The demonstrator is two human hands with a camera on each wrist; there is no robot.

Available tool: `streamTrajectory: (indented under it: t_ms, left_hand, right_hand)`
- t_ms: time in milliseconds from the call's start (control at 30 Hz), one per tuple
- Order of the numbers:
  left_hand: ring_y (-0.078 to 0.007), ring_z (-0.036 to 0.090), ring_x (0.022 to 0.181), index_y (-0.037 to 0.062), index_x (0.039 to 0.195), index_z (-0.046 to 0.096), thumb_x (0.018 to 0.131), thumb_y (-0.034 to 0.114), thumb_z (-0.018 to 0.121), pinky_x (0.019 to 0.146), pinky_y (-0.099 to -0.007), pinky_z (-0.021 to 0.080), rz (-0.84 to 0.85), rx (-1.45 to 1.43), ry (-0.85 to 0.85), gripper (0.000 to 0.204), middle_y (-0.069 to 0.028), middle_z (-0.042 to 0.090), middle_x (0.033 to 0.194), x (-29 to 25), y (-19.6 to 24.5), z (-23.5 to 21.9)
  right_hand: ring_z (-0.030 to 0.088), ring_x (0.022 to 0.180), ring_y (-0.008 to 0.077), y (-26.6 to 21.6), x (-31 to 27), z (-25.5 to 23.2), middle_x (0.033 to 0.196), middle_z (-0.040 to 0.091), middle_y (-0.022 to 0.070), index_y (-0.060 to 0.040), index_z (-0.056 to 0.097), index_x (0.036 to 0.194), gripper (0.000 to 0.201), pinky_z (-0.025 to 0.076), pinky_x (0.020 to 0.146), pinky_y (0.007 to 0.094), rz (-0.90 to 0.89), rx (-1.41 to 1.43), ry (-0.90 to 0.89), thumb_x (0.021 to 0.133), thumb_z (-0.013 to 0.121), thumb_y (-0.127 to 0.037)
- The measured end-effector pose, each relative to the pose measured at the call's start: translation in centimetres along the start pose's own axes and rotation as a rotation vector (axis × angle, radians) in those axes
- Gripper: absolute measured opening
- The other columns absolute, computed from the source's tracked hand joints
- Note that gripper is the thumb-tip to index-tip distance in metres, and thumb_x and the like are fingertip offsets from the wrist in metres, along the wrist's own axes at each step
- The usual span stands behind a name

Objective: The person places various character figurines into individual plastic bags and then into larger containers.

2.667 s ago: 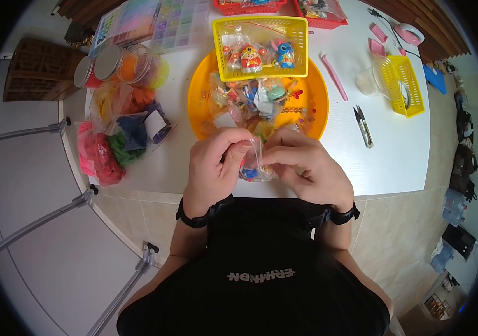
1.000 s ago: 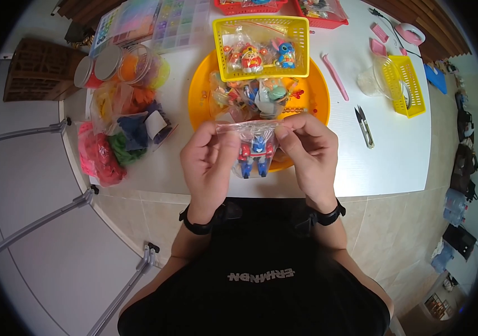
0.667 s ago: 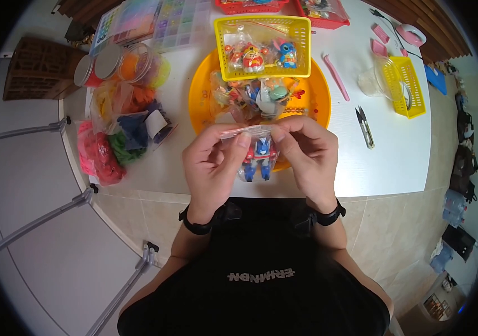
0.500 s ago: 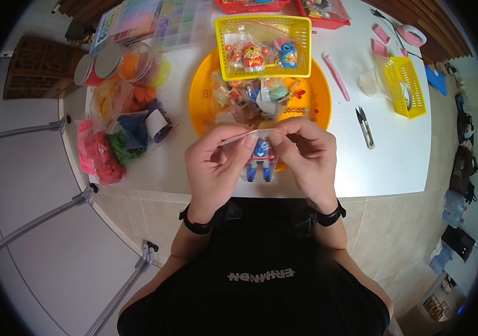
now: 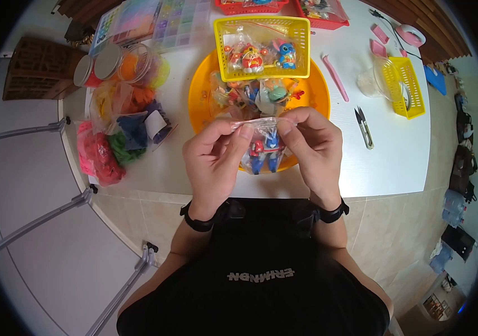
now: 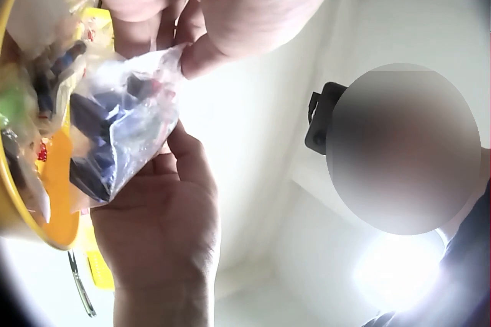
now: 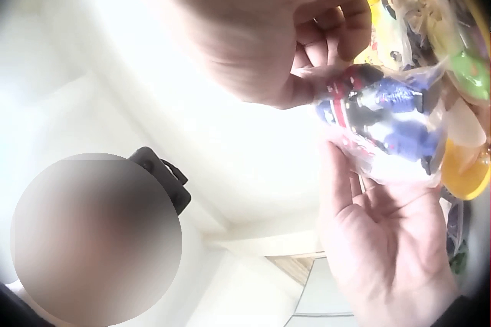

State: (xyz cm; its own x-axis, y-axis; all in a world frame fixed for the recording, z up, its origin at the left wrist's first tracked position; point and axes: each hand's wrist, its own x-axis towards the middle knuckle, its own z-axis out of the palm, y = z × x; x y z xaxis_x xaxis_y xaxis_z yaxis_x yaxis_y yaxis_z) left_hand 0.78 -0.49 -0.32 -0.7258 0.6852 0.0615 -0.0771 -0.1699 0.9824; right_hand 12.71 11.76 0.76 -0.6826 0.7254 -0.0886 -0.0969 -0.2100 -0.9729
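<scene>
A clear plastic bag (image 5: 255,124) holding a red and blue robot figure (image 5: 266,150) hangs over the near rim of a round orange tray (image 5: 197,95). The left hand (image 5: 215,162) pinches the bag's top edge at its left end, and the right hand (image 5: 314,154) pinches the right end, thumbs toward the wearer. In the left wrist view the bag (image 6: 126,124) looks crumpled between both hands. The right wrist view shows the figure (image 7: 383,112) lying sideways inside the bag.
A yellow basket (image 5: 261,74) with bagged figures rests over the tray's far part. Left are jars (image 5: 108,61) and bags of coloured material (image 5: 101,154). Right lie snips (image 5: 364,127), a pink tool (image 5: 336,77) and another yellow basket (image 5: 415,92).
Earlier the bag was bunched between closer hands; it was then spread with the figure in view. Since half a second ago, both hands and the bag have risen slightly toward the tray, the figure tilting.
</scene>
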Motion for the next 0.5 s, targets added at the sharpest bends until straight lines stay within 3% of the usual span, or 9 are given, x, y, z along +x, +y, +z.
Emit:
streamTrajectory:
  t_ms: [67, 167, 267, 367, 500]
  left_hand:
    - [-0.0032, 0.062, 0.083, -0.006, 0.106, 0.068, 0.097, 0.001, 0.069, 0.072, -0.0192, 0.049, 0.021, 0.022, -0.01, 0.011, -0.0032, 0.07, 0.093, -0.1, -0.1, -0.2]
    - [-0.0075, 0.065, 0.086, -0.0036, 0.105, 0.071, 0.099, 0.003, 0.066, 0.078, -0.0223, 0.051, 0.021, 0.047, -0.004, 0.01, -0.0058, 0.073, 0.097, -0.1, 0.1, -0.1]
    - [-0.0037, 0.063, 0.083, -0.0055, 0.106, 0.068, 0.096, 0.0, 0.07, 0.072, -0.019, 0.049, 0.008, 0.022, -0.015, 0.011, -0.0043, 0.07, 0.095, 0.1, -0.7, -0.2]
    - [-0.0054, 0.064, 0.083, -0.0054, 0.105, 0.069, 0.095, -0.001, 0.071, 0.07, -0.02, 0.051, -0.067, -0.09, -0.021, 0.011, -0.0049, 0.07, 0.097, 0.7, 1.0, 1.0]
    - [-0.0069, 0.065, 0.083, -0.0063, 0.105, 0.069, 0.095, -0.002, 0.07, 0.069, -0.0209, 0.052, -0.065, 0.019, -0.123, 0.011, -0.0057, 0.069, 0.097, 1.2, 1.0, 0.7]
  right_hand:
    - [0.057, 0.073, 0.004, 0.1, 0.1, 0.1, 0.087, 0.069, -0.0008, -0.0007, 0.071, 0.101, 0.01, 0.047, 0.067, 0.0209, -0.046, -0.043, -0.03, 0.094, 0.072, -0.006]
    - [0.056, 0.073, 0.0037, -0.3, 0.1, -0.3, 0.087, 0.069, -0.0007, -0.0002, 0.071, 0.101, 0.01, 0.047, 0.067, 0.0212, 0.035, -0.099, -0.042, 0.094, 0.072, -0.006]
    - [0.056, 0.073, 0.0038, -0.5, 0.2, -0.2, 0.087, 0.069, -0.0006, 0.0005, 0.071, 0.1, 0.009, 0.047, 0.067, 0.0214, -0.003, -0.148, -0.015, 0.094, 0.072, -0.006]
    - [0.056, 0.074, 0.0041, -0.4, 0.4, -0.5, 0.086, 0.069, -0.0004, 0.0003, 0.071, 0.1, 0.009, 0.046, 0.068, 0.0216, -0.033, -0.134, -0.021, 0.094, 0.071, -0.006]
    - [0.056, 0.075, 0.0046, -0.7, 0.6, -0.5, 0.086, 0.069, -0.0004, 0.0, 0.071, 0.099, 0.009, 0.046, 0.069, 0.0222, -0.05, -0.169, -0.058, 0.094, 0.072, -0.006]
